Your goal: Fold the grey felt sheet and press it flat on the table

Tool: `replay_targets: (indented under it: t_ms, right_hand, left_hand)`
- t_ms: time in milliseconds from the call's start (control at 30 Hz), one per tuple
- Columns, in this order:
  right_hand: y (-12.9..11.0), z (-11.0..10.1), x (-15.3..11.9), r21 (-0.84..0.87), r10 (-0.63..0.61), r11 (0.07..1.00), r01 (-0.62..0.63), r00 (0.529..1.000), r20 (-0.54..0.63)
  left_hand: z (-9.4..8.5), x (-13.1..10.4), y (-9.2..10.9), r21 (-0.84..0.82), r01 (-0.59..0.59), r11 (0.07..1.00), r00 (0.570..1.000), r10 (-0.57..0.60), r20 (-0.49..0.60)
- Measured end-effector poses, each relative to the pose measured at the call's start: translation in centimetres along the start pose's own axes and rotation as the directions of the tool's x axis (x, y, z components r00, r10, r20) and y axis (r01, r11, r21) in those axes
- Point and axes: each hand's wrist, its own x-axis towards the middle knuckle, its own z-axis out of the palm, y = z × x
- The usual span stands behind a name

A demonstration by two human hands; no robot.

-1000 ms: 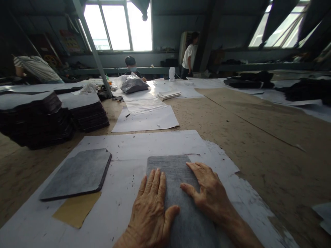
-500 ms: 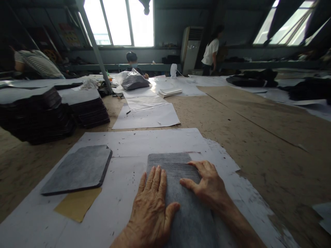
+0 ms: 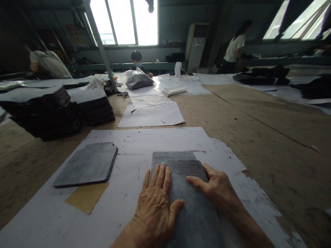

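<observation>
Both hands lie open and flat, the left hand point(image 3: 155, 203) pinning the near left edge of the grey felt sheet point(image 3: 183, 193) on white paper point(image 3: 144, 141), the right hand point(image 3: 216, 187) cupping its right edge, seemingly squaring it.

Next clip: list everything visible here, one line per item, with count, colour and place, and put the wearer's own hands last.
grey felt piece: 1, grey, on white paper under both hands
grey pad: 1, grey, left of the hands
tan sheet: 1, tan, partly under the grey pad
white paper: several sheets, white, on the table
dark stacks: 2, black, far left
plastic bag: 1, grey, far centre
table: 1, brown, bare on the right
people: 3, at the back; striped shirt, seated person, white shirt
left hand: flat on the felt, fingers spread
right hand: on the felt's right edge
</observation>
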Motion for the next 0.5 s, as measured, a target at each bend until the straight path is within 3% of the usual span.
replay_targets:
  t_ms: [133, 233, 300, 333, 367, 400, 467, 500]
  right_hand:
    - [-0.2, -0.2, -0.7, 0.106, -0.091, 0.991, 0.082, 0.993, 0.081]
    - [-0.7, -0.3, -1.3, 0.361, -0.068, 0.932, 0.024, 0.992, 0.108]
    - [-1.1, -0.4, -1.7, 0.587, 0.008, 0.806, -0.081, 0.992, 0.127]
    - [-1.4, -0.4, -1.8, 0.671, 0.045, 0.731, -0.126, 0.989, 0.138]
    - [-1.7, -0.5, -2.0, 0.727, 0.073, 0.668, -0.157, 0.987, 0.146]
    - [-1.9, -0.5, -2.2, 0.766, 0.091, 0.617, -0.182, 0.983, 0.16]
    - [-2.3, -0.5, -2.4, 0.811, 0.117, 0.544, -0.217, 0.976, 0.182]
    - [-2.3, -0.5, -2.4, 0.824, 0.128, 0.52, -0.227, 0.974, 0.187]
  left_hand:
    - [-0.4, 0.1, 0.0, -0.121, 0.01, 0.993, 0.995, -0.023, -0.102]
    - [-1.5, 0.6, -0.4, -0.409, 0.112, 0.906, 0.932, -0.238, -0.273]
    - [-2.5, 1.0, -0.8, -0.687, 0.164, 0.708, 0.837, -0.469, -0.283]
    - [-3.1, 1.1, -1.0, -0.81, 0.153, 0.566, 0.803, -0.549, -0.231]
    - [-3.6, 1.2, -1.1, -0.903, 0.128, 0.409, 0.805, -0.575, -0.147]
    - [-4.1, 1.3, -1.1, -0.962, 0.111, 0.249, 0.837, -0.546, -0.045]
    - [-4.7, 1.2, -1.0, -0.99, 0.138, -0.035, 0.911, -0.387, 0.14]
    - [-4.9, 1.2, -0.8, -0.977, 0.167, -0.135, 0.929, -0.311, 0.202]
